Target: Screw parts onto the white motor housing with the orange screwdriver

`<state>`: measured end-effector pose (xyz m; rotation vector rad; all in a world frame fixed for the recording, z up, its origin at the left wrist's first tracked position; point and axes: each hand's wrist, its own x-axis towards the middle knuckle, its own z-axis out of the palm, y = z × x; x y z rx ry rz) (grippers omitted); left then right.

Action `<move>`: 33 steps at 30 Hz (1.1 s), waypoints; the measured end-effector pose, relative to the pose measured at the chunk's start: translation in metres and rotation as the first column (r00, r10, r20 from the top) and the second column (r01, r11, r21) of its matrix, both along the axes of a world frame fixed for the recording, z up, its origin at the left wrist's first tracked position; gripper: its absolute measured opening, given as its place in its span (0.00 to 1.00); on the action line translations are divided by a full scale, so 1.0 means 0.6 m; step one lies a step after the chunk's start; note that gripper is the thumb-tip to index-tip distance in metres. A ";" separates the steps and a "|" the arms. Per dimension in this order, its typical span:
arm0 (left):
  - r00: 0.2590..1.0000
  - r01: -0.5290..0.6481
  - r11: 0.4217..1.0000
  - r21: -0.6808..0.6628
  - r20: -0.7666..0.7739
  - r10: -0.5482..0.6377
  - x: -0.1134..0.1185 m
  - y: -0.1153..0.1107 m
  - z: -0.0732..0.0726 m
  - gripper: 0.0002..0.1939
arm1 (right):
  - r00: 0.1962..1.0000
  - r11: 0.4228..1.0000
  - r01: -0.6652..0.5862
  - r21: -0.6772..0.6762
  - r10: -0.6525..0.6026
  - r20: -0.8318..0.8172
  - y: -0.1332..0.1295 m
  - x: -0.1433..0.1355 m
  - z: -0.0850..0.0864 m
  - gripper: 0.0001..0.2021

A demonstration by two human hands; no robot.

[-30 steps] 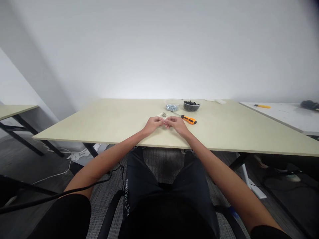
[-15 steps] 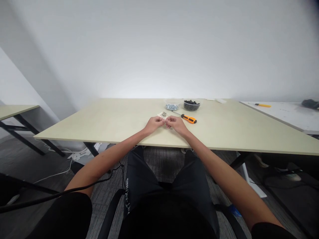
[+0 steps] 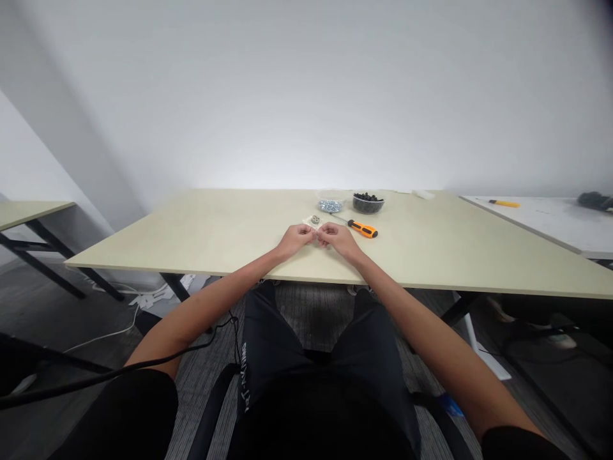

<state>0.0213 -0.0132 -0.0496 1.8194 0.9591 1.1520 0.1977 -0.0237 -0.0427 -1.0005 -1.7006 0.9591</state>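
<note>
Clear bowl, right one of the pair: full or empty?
Full: black pieces heap up to about the clear bowl's rim.

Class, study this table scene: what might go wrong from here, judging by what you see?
The left hand and right hand are close together; anything small between them, hard to make out, might slip.
The orange screwdriver lies near the right hand, so a sideways move might knock it.
The bowl of black pieces looks uncovered; a bump might spill some.

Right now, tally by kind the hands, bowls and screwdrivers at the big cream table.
Hands: 2, left hand and right hand
Bowls: 2, silvery-filled bowl and black-filled bowl
Screwdrivers: 1, orange-and-black screwdriver
Total: 5
</note>
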 end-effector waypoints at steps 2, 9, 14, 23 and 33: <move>1.000 0.007 1.000 0.003 -0.007 -0.007 0.001 -0.002 0.001 0.12 | 1.000 1.000 0.006 0.007 -0.006 0.026 0.001 -0.002 -0.003 0.13; 0.985 -0.170 0.984 0.061 0.047 0.167 0.005 0.014 -0.001 0.13 | 0.968 0.969 0.212 0.129 -0.226 0.110 0.014 0.008 0.001 0.11; 0.947 -0.322 0.941 0.100 0.016 0.322 -0.004 0.057 0.002 0.12 | 0.830 0.849 0.438 0.297 -0.508 0.229 0.051 0.067 0.030 0.09; 0.897 -0.407 0.887 0.220 -0.086 0.433 0.027 0.098 0.012 0.15 | 0.680 0.808 0.550 0.213 -0.581 0.448 0.069 0.131 -0.002 0.18; 0.874 -0.224 0.953 0.206 -0.390 0.290 0.032 0.094 0.002 0.19 | 0.786 0.813 0.580 0.046 -0.544 -0.294 0.066 0.162 0.023 0.25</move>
